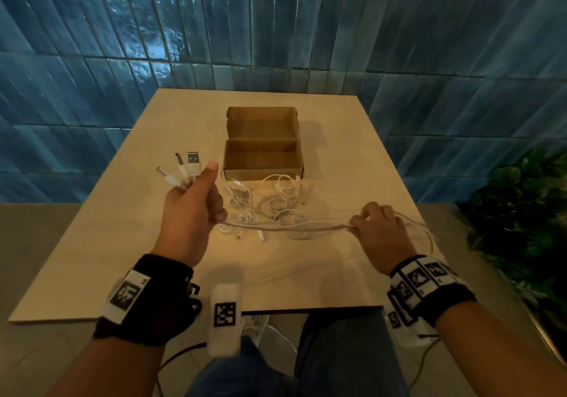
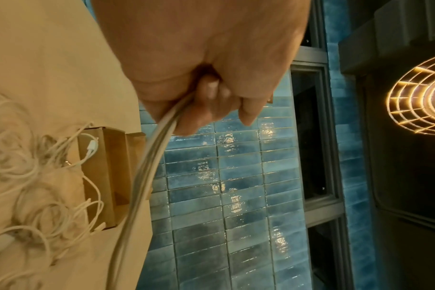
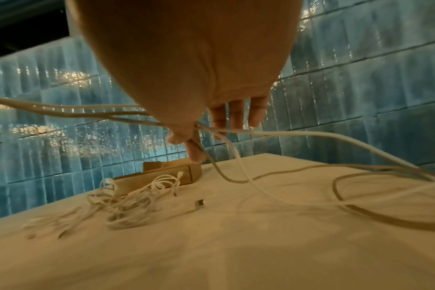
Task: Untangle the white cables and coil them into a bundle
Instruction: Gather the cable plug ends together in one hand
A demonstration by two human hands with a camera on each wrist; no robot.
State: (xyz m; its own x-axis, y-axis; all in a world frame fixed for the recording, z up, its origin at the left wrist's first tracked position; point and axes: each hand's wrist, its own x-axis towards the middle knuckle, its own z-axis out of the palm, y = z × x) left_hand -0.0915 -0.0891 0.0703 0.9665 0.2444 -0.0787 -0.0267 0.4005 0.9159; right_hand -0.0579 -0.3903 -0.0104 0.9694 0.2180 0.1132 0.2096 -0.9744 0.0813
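Note:
My left hand (image 1: 196, 200) is raised above the table and grips three white cables near their plug ends (image 1: 184, 165), which fan out above the fist. The cables (image 1: 285, 226) run taut to my right hand (image 1: 372, 223), where thumb and forefinger pinch them; the other fingers (image 3: 236, 113) are spread. Beyond the right hand the strands (image 3: 340, 204) trail loose over the table's right side. In the left wrist view the strands (image 2: 147, 166) leave my curled left hand (image 2: 211, 94). A tangled heap of white cables (image 1: 264, 203) lies on the table between my hands.
An open cardboard box (image 1: 262, 157) stands just behind the heap on the light wooden table (image 1: 122, 243). Blue tiled wall (image 1: 276, 28) behind. A green plant (image 1: 521, 212) is at the right, beside the table edge. My knees sit below the near edge.

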